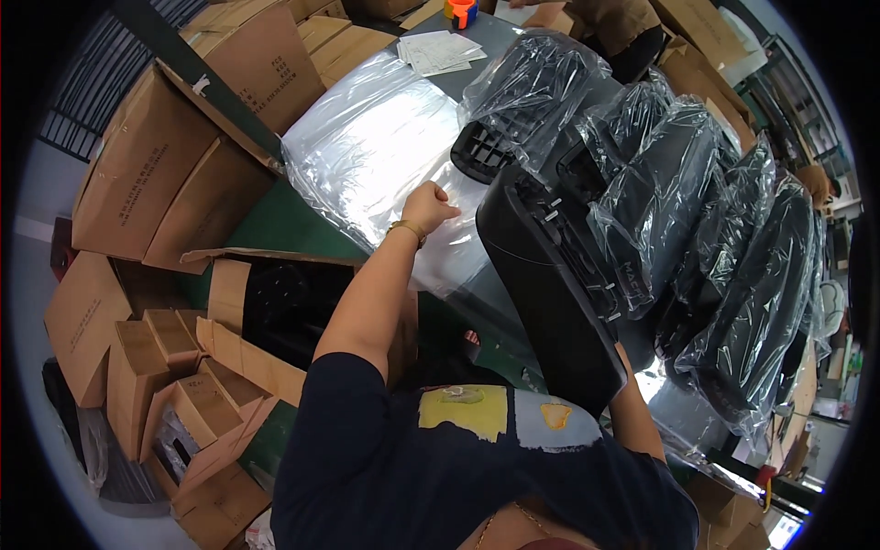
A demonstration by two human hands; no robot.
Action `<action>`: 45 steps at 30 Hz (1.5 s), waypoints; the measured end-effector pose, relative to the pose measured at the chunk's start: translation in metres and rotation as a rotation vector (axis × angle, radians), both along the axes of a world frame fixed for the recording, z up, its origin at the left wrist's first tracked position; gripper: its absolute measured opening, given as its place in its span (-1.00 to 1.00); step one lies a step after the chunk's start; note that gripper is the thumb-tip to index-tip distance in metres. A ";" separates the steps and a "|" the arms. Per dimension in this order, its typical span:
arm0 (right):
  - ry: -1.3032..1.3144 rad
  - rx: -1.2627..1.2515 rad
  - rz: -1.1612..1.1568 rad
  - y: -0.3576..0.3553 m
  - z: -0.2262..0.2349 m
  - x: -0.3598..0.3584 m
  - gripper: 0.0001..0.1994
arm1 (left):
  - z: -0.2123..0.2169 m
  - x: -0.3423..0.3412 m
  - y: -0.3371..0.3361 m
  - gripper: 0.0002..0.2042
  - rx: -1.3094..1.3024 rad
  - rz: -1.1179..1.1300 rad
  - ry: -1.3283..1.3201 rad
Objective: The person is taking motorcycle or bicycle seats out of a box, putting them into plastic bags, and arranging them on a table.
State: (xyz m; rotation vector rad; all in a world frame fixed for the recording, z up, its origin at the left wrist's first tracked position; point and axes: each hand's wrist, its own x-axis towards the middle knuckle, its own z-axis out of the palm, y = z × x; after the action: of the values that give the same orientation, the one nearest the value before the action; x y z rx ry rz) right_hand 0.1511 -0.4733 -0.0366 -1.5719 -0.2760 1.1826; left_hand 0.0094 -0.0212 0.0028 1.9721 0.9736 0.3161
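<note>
My left hand (427, 207) is closed in a pinch on the top sheet of a stack of clear plastic bags (376, 147) spread over the grey table (500, 37). A large bare black plastic part (550, 284) stands upright just right of that hand, leaning toward my chest. My right hand is hidden behind this part; only the right forearm (637, 412) shows below it. To the right, several similar black parts wrapped in clear bags (697, 211) lean in a row.
Cardboard boxes (156, 174) are piled on the left, one open box (284, 302) holding dark parts. White papers (440, 50) and an orange tape dispenser (461, 11) lie at the table's far end, beside another person (623, 23).
</note>
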 end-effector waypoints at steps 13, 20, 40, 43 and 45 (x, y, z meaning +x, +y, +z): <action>0.122 -0.012 -0.069 0.059 0.023 -0.012 -0.49 | 0.031 -0.015 0.023 -0.91 -0.160 -0.238 0.126; 0.137 -0.156 0.084 0.159 0.016 -0.022 -0.57 | 0.007 -0.057 0.040 -0.85 -0.067 -0.417 -0.051; -0.896 -0.236 0.024 0.210 0.076 -0.008 -0.65 | 0.101 -0.154 0.086 -0.91 -0.561 0.379 -0.852; -0.932 -0.092 0.040 0.225 0.083 0.008 -0.63 | 0.090 -0.140 0.074 -0.88 -0.500 0.394 -0.792; -1.069 0.152 0.019 0.253 0.112 -0.004 -0.51 | 0.083 -0.135 0.064 -0.82 -0.387 0.380 -0.700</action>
State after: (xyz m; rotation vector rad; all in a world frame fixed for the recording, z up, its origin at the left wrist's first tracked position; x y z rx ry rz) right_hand 0.1467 -0.2199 0.0751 -1.9313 -1.0369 0.2148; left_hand -0.1254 0.0424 0.0863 1.1773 0.8481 0.8889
